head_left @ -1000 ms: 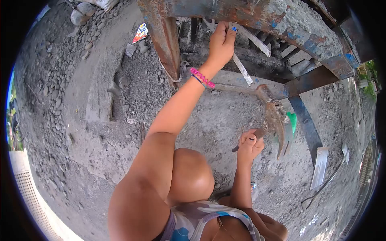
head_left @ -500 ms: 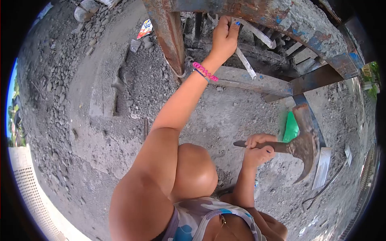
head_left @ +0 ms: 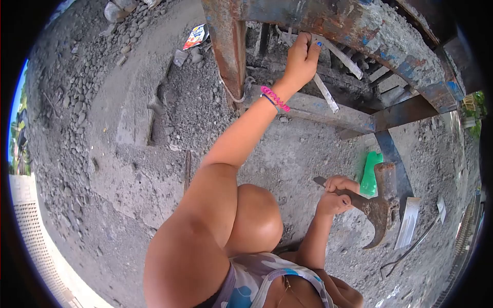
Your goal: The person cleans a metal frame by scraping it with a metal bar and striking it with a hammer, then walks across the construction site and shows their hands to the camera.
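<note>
Recently, the hammer [head_left: 381,208], gripped in the closed right hand [head_left: 340,194], had come down away from the rusty frame [head_left: 308,18], beside green plastic [head_left: 371,173], so apparently no blow was landing; the left hand [head_left: 303,60] pinched a pale strip [head_left: 326,93].

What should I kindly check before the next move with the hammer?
1. Right hand around the handle of the hammer: ok.
2. Left hand apart from the hammer's head: ok.
3. Left hand's hold on the pale strips secure: cannot tell; the fingers partly hide it.
4. Gloves worn: not ok; both hands are bare.
5. Green plastic item well away from the hammer: cannot tell; they overlap in view.
</note>
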Demonstrator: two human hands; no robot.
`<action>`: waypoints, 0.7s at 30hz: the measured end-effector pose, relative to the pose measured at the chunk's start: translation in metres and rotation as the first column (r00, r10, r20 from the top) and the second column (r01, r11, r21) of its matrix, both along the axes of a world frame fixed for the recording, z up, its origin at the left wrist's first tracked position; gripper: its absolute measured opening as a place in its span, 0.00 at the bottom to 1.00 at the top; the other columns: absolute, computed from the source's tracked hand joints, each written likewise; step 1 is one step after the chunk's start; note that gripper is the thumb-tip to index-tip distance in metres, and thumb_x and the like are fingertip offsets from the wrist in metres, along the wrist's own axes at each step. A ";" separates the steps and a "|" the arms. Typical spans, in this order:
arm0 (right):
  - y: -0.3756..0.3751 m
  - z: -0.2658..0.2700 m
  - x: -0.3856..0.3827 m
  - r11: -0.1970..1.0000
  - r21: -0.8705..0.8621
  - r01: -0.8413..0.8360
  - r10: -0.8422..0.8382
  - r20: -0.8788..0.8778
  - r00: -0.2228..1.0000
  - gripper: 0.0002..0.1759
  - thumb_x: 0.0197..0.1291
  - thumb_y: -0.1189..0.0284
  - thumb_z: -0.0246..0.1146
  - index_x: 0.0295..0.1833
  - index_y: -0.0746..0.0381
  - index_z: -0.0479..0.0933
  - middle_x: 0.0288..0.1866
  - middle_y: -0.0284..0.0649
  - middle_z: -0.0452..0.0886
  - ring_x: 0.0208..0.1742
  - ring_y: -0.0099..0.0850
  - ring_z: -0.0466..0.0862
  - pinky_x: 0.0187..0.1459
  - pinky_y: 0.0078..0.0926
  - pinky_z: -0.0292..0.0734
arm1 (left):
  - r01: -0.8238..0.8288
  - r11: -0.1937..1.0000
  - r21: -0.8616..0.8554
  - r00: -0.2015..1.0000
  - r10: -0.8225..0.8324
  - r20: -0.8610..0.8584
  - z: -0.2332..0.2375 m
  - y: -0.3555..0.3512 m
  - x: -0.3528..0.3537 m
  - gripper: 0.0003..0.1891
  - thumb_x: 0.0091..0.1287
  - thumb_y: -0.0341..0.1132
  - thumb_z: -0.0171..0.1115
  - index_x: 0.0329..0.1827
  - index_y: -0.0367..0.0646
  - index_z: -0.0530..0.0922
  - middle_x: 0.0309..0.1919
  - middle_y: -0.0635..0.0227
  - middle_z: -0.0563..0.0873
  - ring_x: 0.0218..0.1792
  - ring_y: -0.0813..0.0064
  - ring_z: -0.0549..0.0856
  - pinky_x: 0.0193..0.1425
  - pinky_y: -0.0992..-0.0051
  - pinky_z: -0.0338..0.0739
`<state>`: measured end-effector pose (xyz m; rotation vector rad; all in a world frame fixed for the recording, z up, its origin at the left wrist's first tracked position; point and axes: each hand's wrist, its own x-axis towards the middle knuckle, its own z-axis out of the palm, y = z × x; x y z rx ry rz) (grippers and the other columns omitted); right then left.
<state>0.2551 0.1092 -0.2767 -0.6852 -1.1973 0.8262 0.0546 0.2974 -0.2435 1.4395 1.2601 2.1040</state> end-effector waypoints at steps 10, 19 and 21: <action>0.006 0.001 -0.006 0.996 -0.083 0.030 -0.028 0.021 0.999 0.31 0.50 0.42 0.53 0.27 0.63 0.62 0.15 0.36 0.65 0.13 0.21 0.63 0.16 0.18 0.62 | -0.036 0.990 0.135 0.996 0.047 -0.081 0.023 -0.007 0.009 0.09 0.61 0.34 0.51 0.33 0.35 0.67 0.19 0.56 0.74 0.21 0.60 0.74 0.25 0.68 0.66; 0.008 0.006 -0.011 0.993 -0.112 0.030 -0.032 -0.018 0.999 0.31 0.48 0.42 0.56 0.27 0.62 0.61 0.14 0.35 0.62 0.12 0.21 0.62 0.13 0.18 0.60 | 0.048 0.998 0.031 0.998 -0.049 0.043 0.004 0.003 -0.010 0.09 0.62 0.34 0.50 0.33 0.35 0.67 0.15 0.58 0.73 0.18 0.67 0.73 0.23 0.70 0.65; 0.008 0.007 -0.014 0.994 -0.103 0.047 -0.048 -0.006 0.999 0.30 0.48 0.43 0.55 0.27 0.62 0.61 0.15 0.35 0.62 0.12 0.21 0.62 0.13 0.18 0.61 | 0.032 0.999 0.041 0.999 -0.033 0.027 0.004 0.004 -0.009 0.09 0.62 0.34 0.50 0.33 0.35 0.68 0.16 0.59 0.73 0.18 0.69 0.73 0.22 0.70 0.65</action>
